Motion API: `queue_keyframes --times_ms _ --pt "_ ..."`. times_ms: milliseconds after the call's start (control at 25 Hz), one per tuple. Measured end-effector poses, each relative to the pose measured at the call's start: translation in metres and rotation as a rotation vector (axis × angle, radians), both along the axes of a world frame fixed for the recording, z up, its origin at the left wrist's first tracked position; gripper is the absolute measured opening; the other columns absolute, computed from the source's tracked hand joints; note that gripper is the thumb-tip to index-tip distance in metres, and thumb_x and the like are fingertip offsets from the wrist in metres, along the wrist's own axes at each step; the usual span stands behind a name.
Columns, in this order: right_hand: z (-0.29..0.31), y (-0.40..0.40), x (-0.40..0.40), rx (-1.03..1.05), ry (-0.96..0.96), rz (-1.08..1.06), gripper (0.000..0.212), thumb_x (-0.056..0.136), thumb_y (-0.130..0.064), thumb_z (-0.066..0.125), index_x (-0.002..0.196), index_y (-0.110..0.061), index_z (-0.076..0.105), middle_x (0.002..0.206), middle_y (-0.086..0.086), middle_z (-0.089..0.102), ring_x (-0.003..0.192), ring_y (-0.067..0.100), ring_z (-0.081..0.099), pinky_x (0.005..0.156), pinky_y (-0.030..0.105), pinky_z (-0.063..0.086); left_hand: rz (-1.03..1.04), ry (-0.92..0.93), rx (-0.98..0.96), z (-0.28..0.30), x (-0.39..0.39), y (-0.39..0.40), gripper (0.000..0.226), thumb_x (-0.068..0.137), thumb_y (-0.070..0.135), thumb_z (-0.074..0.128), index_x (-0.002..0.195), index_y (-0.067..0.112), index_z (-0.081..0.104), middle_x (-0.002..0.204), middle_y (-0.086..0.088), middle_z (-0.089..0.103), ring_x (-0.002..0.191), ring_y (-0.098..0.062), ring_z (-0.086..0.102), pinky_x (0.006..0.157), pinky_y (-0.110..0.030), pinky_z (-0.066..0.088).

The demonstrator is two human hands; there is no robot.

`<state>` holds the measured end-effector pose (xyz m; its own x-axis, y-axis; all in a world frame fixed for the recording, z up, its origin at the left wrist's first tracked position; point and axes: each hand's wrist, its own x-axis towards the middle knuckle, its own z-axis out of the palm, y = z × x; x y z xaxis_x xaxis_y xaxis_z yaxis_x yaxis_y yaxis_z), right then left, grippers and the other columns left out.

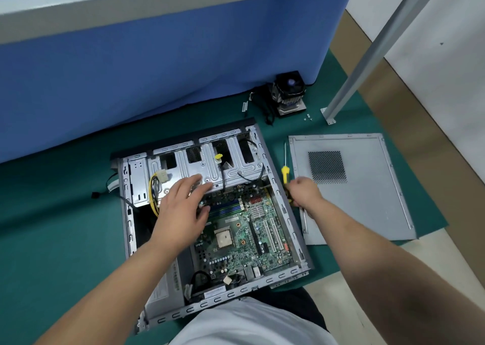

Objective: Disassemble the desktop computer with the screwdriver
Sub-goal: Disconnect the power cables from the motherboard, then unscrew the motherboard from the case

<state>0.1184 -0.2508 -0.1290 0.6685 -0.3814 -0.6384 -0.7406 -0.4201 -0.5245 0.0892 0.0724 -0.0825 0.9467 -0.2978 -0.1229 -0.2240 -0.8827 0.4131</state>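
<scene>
Screwdriver (285, 173) lies between the open computer case (278, 187) and the removed side panel (367, 200), its shaft pointing away, handle under the curled right hand (304, 191), while the left hand (183, 205) rests spread-fingered inside the case.

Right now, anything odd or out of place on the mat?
Nothing damaged. Loose screws lie bare on the mat beside the removed cooler, easy to lose. Side panel overhangs the mat edge.

Open computer case (210, 213) flat, motherboard exposed; yellow-handled screwdriver (285, 173) alongside.
</scene>
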Motion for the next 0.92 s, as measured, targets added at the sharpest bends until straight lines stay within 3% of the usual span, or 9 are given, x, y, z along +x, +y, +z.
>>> queue_keyframes --times_ms 80,160,320,400,480,560,640,760,920 --pt "0.026 0.003 0.0 0.17 -0.245 -0.19 0.01 0.1 -0.013 0.054 0.106 -0.007 0.06 0.095 0.009 0.064 0.08 0.024 0.067 0.083 0.046 0.061 -0.01 -0.005 0.005 0.004 0.003 -0.001 0.057 0.098 0.033 0.061 0.152 0.032 0.042 0.157 0.004 0.039 0.145 -0.022 0.033 0.117 -0.049 0.032" --pt "0.057 0.005 -0.002 0.23 -0.454 -0.181 0.013 0.099 -0.014 0.053 0.107 -0.016 0.063 0.084 -0.001 0.063 0.073 0.017 0.065 0.072 0.038 0.057 -0.008 -0.081 -0.019 0.011 0.004 -0.004 0.067 0.098 0.031 0.061 0.158 0.028 0.031 0.158 0.0 0.039 0.141 -0.024 0.041 0.112 -0.048 0.039" --pt "0.111 0.023 -0.02 0.223 -0.51 0.34 0.025 0.095 -0.017 0.061 0.107 -0.034 0.075 0.065 -0.014 0.061 0.053 0.004 0.047 0.051 0.019 0.038 0.023 -0.327 -0.058 0.025 -0.003 -0.014 0.071 0.099 0.028 0.062 0.16 0.023 0.027 0.164 -0.007 0.029 0.14 -0.031 0.042 0.108 -0.045 0.042" --pt "0.132 0.036 -0.026 0.217 -0.44 0.52 0.029 0.093 -0.016 0.064 0.104 -0.041 0.076 0.064 -0.014 0.063 0.047 0.004 0.042 0.046 0.018 0.034 -0.02 -0.396 -0.032 0.027 -0.013 -0.011 0.046 0.105 0.029 0.052 0.15 0.019 0.047 0.146 -0.006 0.053 0.13 -0.03 0.05 0.105 -0.047 0.047" --pt "0.147 0.048 -0.026 0.236 -0.424 0.541 0.026 0.092 -0.018 0.068 0.103 -0.041 0.075 0.067 -0.009 0.066 0.049 0.007 0.047 0.048 0.02 0.038 -0.05 -0.373 0.014 0.025 -0.024 -0.001 0.037 0.107 0.035 0.041 0.13 0.019 0.064 0.11 0.001 0.072 0.104 -0.025 0.062 0.088 -0.043 0.05" --pt "0.156 0.066 -0.026 0.332 -0.455 0.431 0.02 0.093 -0.016 0.071 0.106 -0.032 0.071 0.077 -0.002 0.072 0.062 0.011 0.066 0.06 0.024 0.054 -0.083 -0.318 0.036 0.019 -0.04 0.008 0.036 0.109 0.036 0.037 0.117 0.02 0.068 0.085 0.006 0.071 0.08 -0.02 0.062 0.074 -0.036 0.046" --pt "0.154 0.091 -0.03 0.411 -0.454 0.336 0.022 0.094 -0.017 0.072 0.108 -0.031 0.063 0.088 0.007 0.075 0.074 0.02 0.075 0.073 0.039 0.062 -0.093 -0.296 0.032 0.014 -0.055 0.011 0.03 0.107 0.034 0.04 0.108 0.02 0.066 0.076 0.005 0.067 0.07 -0.02 0.058 0.068 -0.034 0.044" --pt "0.141 0.122 -0.039 0.361 -0.453 0.379 0.036 0.09 -0.026 0.077 0.109 -0.044 0.052 0.09 0.007 0.072 0.073 0.027 0.078 0.077 0.049 0.063 -0.033 -0.338 -0.019 0.005 -0.068 0.019 0.021 0.104 0.033 0.047 0.102 0.021 0.064 0.075 0.005 0.067 0.07 -0.02 0.058 0.068 -0.034 0.044" --pt "0.136 0.134 -0.044 0.332 -0.475 0.427 0.039 0.091 -0.022 0.076 0.108 -0.043 0.048 0.093 0.005 0.071 0.073 0.022 0.078 0.062 0.045 0.062 -0.042 -0.365 0.015 -0.003 -0.068 0.045 0.032 0.102 0.048 0.046 0.109 0.028 0.071 0.104 0.011 0.072 0.107 -0.019 0.061 0.092 -0.04 0.044"
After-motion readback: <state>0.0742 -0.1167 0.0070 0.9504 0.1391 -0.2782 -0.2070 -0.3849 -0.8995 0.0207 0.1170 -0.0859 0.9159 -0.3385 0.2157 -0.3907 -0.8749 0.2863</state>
